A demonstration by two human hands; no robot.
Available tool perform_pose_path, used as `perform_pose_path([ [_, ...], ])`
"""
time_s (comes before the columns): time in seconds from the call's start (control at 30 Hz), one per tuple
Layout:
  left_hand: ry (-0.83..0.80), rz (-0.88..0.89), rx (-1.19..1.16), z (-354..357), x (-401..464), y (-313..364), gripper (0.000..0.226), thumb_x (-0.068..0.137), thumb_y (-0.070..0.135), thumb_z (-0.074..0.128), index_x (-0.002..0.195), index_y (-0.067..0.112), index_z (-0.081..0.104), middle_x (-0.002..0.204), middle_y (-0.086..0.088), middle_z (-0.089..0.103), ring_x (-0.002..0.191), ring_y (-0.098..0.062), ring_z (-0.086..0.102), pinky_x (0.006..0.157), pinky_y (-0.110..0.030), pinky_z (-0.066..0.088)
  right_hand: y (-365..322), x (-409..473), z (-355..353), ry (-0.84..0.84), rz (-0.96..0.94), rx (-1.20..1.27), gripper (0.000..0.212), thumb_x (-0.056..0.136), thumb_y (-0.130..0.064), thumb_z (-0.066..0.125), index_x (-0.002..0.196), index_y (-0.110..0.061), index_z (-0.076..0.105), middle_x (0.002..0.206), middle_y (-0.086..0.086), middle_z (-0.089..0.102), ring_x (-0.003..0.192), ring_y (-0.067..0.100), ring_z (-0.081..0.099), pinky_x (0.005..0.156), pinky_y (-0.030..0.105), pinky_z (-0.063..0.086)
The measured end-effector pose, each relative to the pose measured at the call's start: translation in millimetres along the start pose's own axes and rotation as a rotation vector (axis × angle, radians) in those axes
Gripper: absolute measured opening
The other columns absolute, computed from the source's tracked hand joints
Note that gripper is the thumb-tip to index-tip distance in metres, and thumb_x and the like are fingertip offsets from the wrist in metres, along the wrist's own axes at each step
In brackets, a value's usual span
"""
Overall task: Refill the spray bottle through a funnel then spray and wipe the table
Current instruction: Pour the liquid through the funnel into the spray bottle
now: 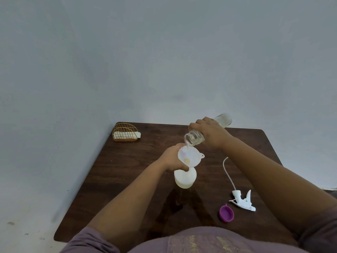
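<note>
A white translucent spray bottle [185, 179] stands upright in the middle of the dark wooden table [116, 172], its top open. A white funnel [188, 158] sits in its neck. My left hand [171, 158] grips the funnel's rim and the bottle's neck. My right hand [209, 133] holds a clear plastic bottle [194, 137] tilted mouth-down over the funnel, and a thin stream of liquid runs from it into the funnel. The white trigger spray head [243, 199] with its long dip tube lies on the table to the right.
A purple cap [226, 214] lies next to the spray head near the front right. A gold wire holder with white napkins [125, 133] stands at the far left corner. A pale wall rises behind the table, floor at left.
</note>
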State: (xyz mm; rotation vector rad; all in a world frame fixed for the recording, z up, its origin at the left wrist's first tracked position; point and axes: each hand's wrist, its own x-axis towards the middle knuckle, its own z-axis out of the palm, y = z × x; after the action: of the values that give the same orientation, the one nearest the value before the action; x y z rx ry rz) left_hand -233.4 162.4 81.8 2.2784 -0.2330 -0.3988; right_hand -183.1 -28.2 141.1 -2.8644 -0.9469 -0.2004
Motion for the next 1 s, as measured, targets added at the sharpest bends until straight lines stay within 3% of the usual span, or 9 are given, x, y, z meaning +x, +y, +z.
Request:
perform_pose_path([
  [1.0, 0.002, 0.009, -0.004, -0.5, -1.3, 0.9, 0.081, 0.069, 0.018, 0.084, 0.137, 0.024, 0.041, 0.134, 0.000, 0.051, 0.115, -0.017, 0.050, 0.091, -0.031, 0.047, -0.8, 1.1, -0.3, 0.005, -0.010, -0.035, 0.043, 0.073, -0.019, 0.068, 0.112, -0.027, 0.054, 0.095, -0.003, 0.056, 0.090, 0.021, 0.047, 0.081, 0.034, 0.040],
])
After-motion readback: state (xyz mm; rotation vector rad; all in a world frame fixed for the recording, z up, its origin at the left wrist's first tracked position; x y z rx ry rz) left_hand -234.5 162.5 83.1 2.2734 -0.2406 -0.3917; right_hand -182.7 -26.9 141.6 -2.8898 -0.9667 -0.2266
